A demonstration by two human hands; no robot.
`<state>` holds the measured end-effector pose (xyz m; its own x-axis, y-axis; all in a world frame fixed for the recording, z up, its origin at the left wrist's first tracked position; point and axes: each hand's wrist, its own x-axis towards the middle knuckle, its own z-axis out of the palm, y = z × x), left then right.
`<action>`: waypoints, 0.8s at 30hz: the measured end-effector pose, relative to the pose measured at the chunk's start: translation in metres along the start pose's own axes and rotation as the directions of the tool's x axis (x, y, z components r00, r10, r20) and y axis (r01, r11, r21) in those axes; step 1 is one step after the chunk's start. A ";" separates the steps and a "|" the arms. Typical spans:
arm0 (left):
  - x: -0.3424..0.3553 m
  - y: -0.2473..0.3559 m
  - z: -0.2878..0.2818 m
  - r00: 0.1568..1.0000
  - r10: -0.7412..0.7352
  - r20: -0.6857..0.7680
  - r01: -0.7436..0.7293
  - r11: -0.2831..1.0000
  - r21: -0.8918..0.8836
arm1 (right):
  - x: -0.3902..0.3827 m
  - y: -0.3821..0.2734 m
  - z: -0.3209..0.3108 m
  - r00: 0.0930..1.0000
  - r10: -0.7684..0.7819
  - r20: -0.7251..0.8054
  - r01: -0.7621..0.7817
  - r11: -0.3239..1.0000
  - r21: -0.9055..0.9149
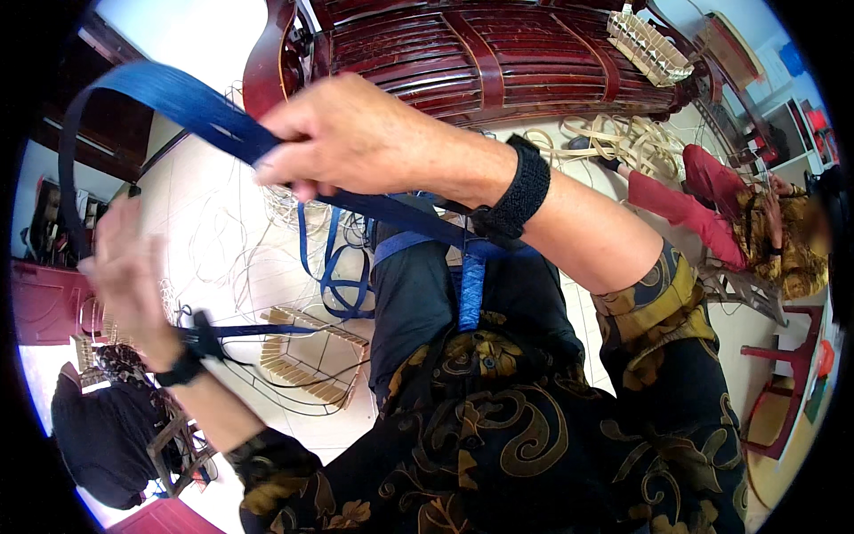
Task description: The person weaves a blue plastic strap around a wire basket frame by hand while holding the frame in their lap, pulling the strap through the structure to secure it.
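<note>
My right hand (342,133) is closed on a wide blue strap (182,98) and held out across my body to the left. The strap arches up and left from my fingers, then bends down beside my left hand (124,262). Motion smears the left hand, so its grip on the strap is unclear. Behind the right wrist, another stretch of the strap runs back toward my lap. Over my lap stands a narrow piece wrapped in blue (471,292). Loose blue strap loops (336,280) hang left of my knees.
A dark red wooden bench (400,58) stands ahead, bearing a woven basket (649,49). Tangled cream strips (614,138) lie on the floor. At left is a partly wrapped wire frame (307,360). Another person in red trousers (667,205) sits at right near a red stool (787,374).
</note>
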<state>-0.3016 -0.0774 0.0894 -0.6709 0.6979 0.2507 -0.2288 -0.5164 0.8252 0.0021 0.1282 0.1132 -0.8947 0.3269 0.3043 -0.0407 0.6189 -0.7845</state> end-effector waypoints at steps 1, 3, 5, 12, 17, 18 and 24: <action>-0.031 -0.034 0.030 0.979 -0.135 0.151 0.136 0.991 0.000 | 0.007 -0.014 0.002 0.995 -0.088 -0.051 0.090 0.996 0.026; -0.096 -0.093 0.097 0.839 -0.395 0.375 0.371 0.918 0.138 | 0.016 -0.039 0.008 0.959 -0.238 -0.156 0.247 0.968 0.043; -0.138 -0.133 0.143 0.731 -0.538 0.419 0.453 0.842 0.291 | 0.013 -0.062 0.010 0.982 -0.179 -0.054 0.187 0.958 0.219; -0.037 -0.117 0.078 0.926 -0.301 0.228 0.264 0.948 0.180 | -0.052 -0.016 -0.033 0.975 0.050 -0.216 -0.004 0.978 0.208; 0.058 0.039 -0.161 0.987 -0.159 0.024 0.146 0.823 -0.548 | -0.151 0.035 -0.059 0.864 0.428 -0.265 -0.381 0.900 0.214; 0.046 0.051 -0.183 0.991 -0.114 -0.073 0.103 0.985 -0.141 | -0.173 0.048 -0.056 0.813 0.512 -0.276 -0.444 0.853 0.275; -0.010 0.009 -0.165 0.911 0.070 -0.406 0.239 0.713 0.659 | -0.242 0.090 0.023 0.563 0.783 -0.265 -0.547 0.593 0.592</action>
<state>-0.4136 -0.1709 0.0105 -0.9136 0.3985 0.0804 0.1413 0.1259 0.9819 0.2043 0.0881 -0.0437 -0.4176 0.8577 -0.3000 0.2018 -0.2344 -0.9510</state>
